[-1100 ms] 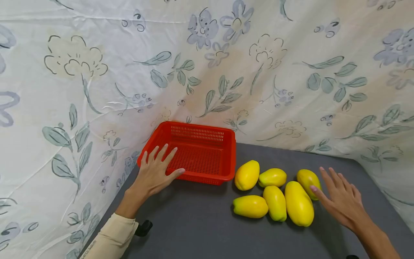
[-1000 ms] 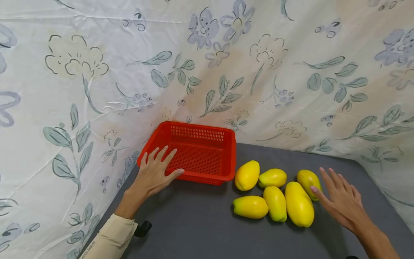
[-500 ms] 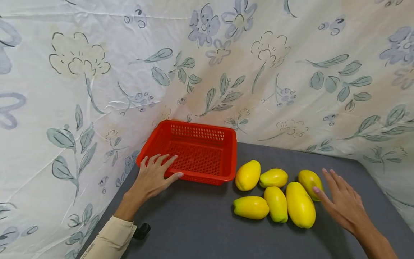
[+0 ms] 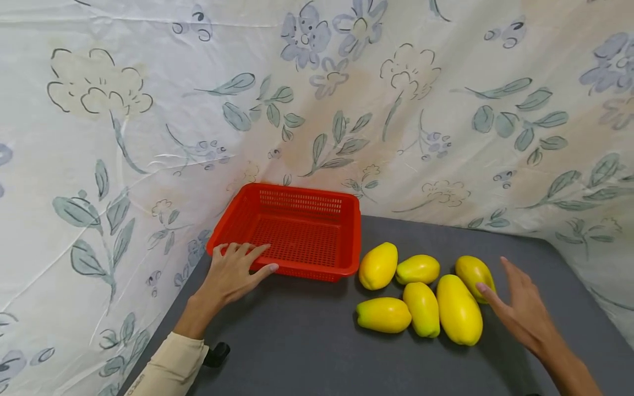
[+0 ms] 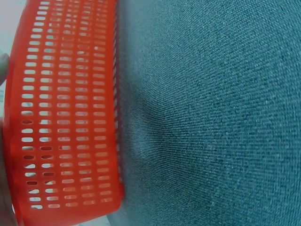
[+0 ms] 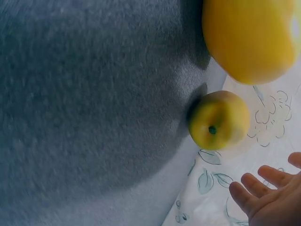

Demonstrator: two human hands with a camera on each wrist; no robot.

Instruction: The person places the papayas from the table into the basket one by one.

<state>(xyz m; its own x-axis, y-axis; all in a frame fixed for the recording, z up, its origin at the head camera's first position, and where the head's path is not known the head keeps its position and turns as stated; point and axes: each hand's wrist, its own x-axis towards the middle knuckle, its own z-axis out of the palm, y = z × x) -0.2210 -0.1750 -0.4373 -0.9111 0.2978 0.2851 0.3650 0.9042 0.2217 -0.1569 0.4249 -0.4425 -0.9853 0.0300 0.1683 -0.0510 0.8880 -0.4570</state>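
A red plastic basket (image 4: 297,190) with slotted walls stands at the back left. Over its near-left rim my left hand (image 4: 230,275) lies with bent, spread fingers, the thumb pointing along the front edge. In the left wrist view only bits of that hand (image 5: 3,197) show beside the basket wall (image 5: 66,117). My right hand (image 4: 527,313) is held with fingers extended just right of the papayas, nothing in it. Closest to it are a smaller papaya (image 4: 473,275) and the largest papaya (image 4: 459,311). In the right wrist view, its fingers (image 6: 254,186) are spread apart.
Several more yellow papayas lie between basket and right hand, among them an upright one (image 4: 421,311), one at the front left (image 4: 383,315) and one by the basket corner (image 4: 378,267). A floral cloth (image 4: 346,110) rises behind the dark grey table (image 4: 307,346).
The left hand has come down toward the basket's near rim, its fingers bending more. My right hand has turned slightly, its fingers drawing together in view. Basket and papayas keep their places.
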